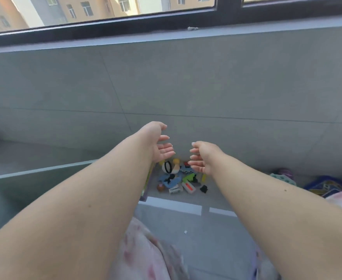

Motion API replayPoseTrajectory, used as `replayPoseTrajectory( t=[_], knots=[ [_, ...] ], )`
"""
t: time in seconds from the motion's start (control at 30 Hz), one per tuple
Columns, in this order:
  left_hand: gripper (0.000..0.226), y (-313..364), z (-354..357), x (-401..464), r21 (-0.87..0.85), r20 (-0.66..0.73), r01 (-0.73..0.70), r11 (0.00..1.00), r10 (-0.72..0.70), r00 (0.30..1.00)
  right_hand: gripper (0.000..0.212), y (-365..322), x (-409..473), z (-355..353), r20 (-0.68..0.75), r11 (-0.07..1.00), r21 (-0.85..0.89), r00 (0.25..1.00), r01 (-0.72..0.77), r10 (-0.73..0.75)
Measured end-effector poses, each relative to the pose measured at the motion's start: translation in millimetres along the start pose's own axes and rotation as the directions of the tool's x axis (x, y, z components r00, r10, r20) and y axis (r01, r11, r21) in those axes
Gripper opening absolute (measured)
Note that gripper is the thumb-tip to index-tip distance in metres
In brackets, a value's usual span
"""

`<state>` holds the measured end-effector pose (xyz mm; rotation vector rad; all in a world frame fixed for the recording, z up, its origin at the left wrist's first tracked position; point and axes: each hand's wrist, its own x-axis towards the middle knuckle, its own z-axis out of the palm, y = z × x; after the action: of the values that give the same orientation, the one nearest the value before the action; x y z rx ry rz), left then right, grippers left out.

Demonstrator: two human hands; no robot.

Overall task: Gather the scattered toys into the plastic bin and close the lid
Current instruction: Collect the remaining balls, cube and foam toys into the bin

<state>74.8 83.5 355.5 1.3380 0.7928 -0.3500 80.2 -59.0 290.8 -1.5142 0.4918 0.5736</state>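
A heap of small toys (pixel 178 178) lies on the grey floor against the tiled wall: a white ball with a black ring (pixel 167 167), blue, green and black pieces, small white blocks. Both arms reach forward above the heap. My left hand (pixel 159 143) hangs over its left side, palm turned inward, fingers loosely spread and empty. My right hand (pixel 202 157) hovers over its right side, fingers gently curved toward the left hand, holding nothing. The pale green plastic bin (pixel 35 178) stands at the left, partly hidden by my left forearm.
A grey tiled wall rises behind the toys under a dark window frame (pixel 166 19). More toys sit at the right: a teal pop-bubble pad (pixel 281 177), a purple item (pixel 285 172), a blue box (pixel 327 186). A white floor strip (pixel 174 205) runs across the front.
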Motion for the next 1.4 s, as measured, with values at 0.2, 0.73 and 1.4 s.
replayPoseTrajectory(
  t=[0.2,0.73,1.4],
  knots=[
    [0.033,-16.3,29.8,-11.5,0.051,0.03,0.022,0.998,-0.023,0.999,0.028,14.2,8.4,-74.6,-0.145,0.998,0.05,0.988,-0.041,0.047],
    [0.037,-55.7,61.7,77.9,0.138,0.025,0.128,0.982,-0.132,0.991,0.024,66.3,82.7,-137.8,-0.35,0.983,0.057,0.919,-0.174,0.183],
    [0.022,-187.0,77.4,272.5,0.135,-0.034,0.419,0.898,-0.418,0.908,0.044,163.4,265.1,-63.2,0.075,0.431,-0.898,0.996,0.089,-0.05]
  ],
)
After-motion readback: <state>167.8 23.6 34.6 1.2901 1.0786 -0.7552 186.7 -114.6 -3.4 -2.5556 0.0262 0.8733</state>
